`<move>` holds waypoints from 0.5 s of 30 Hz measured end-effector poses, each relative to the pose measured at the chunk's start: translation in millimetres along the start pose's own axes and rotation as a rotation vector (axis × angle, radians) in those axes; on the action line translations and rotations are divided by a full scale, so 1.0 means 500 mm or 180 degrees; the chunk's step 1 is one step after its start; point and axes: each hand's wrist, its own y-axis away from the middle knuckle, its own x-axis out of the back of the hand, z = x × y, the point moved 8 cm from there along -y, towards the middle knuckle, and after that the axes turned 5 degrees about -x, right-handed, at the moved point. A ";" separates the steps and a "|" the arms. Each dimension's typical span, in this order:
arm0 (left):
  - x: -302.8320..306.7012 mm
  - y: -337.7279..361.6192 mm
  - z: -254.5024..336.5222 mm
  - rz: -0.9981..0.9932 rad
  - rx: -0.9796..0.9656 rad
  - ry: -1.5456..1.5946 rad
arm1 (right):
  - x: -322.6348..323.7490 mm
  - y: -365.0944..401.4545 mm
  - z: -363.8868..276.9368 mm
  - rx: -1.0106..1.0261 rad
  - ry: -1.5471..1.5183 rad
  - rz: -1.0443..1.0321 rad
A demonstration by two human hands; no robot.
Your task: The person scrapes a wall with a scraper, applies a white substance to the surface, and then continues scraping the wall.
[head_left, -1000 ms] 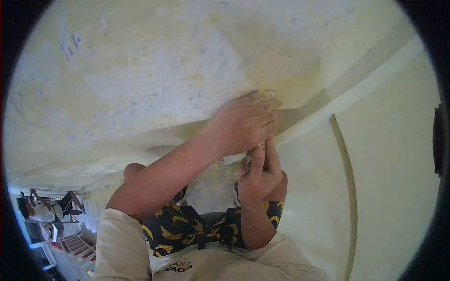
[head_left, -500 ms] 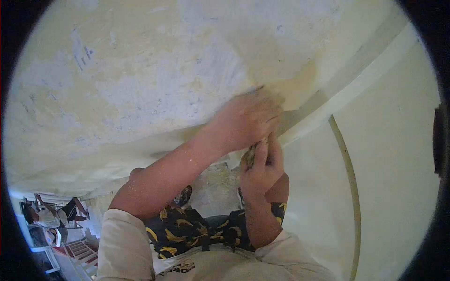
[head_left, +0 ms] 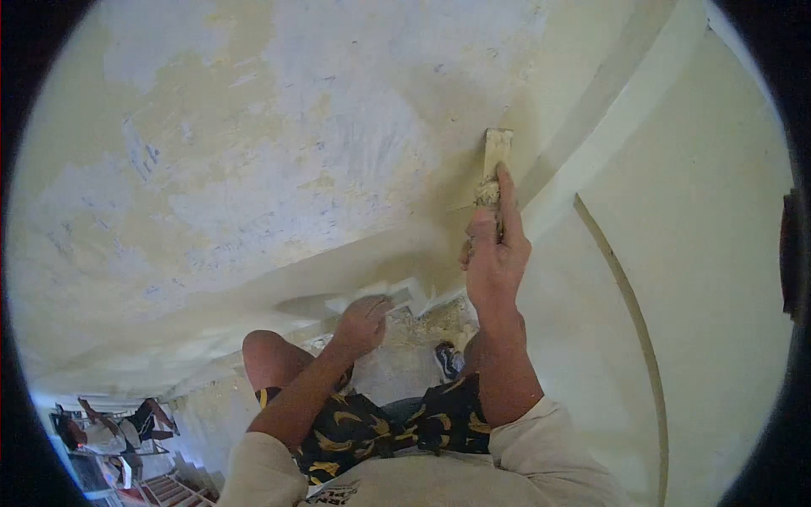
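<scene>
My right hand (head_left: 498, 262) is wrapped around the handle of a putty knife (head_left: 498, 156), with a finger stretched along it. The blade points upward, its end at the patchy wall (head_left: 296, 127), and its handle end is crusted with yellowish filler. Lower down, my left hand (head_left: 363, 325) is closed by the foot of the wall, near a pale, flat-edged shape. Whether that hand holds anything, I cannot make out.
A raised moulding (head_left: 591, 127) runs diagonally on the right, beside a smooth panel with a thin curved strip (head_left: 629, 296). Crumbs and debris (head_left: 439, 325) lie on the floor near my shoe (head_left: 448, 359). Far left, another person (head_left: 118, 435) is near a ladder (head_left: 173, 490).
My left hand has come down from the wall toward its foot. My right hand has risen, bringing the putty knife up to the wall; my hands are now apart.
</scene>
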 end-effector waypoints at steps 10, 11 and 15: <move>-0.203 0.205 -0.174 -0.1685 0.1922 0.0832 | 0.013 -0.046 -0.056 0.0647 0.1282 0.0380; -0.216 0.229 -0.197 -0.1696 0.1916 0.0842 | 0.008 -0.044 -0.050 0.0509 0.1448 0.0337; -0.227 0.281 -0.277 -0.1741 0.1764 0.0249 | -0.030 0.012 -0.061 0.2114 0.1890 0.0230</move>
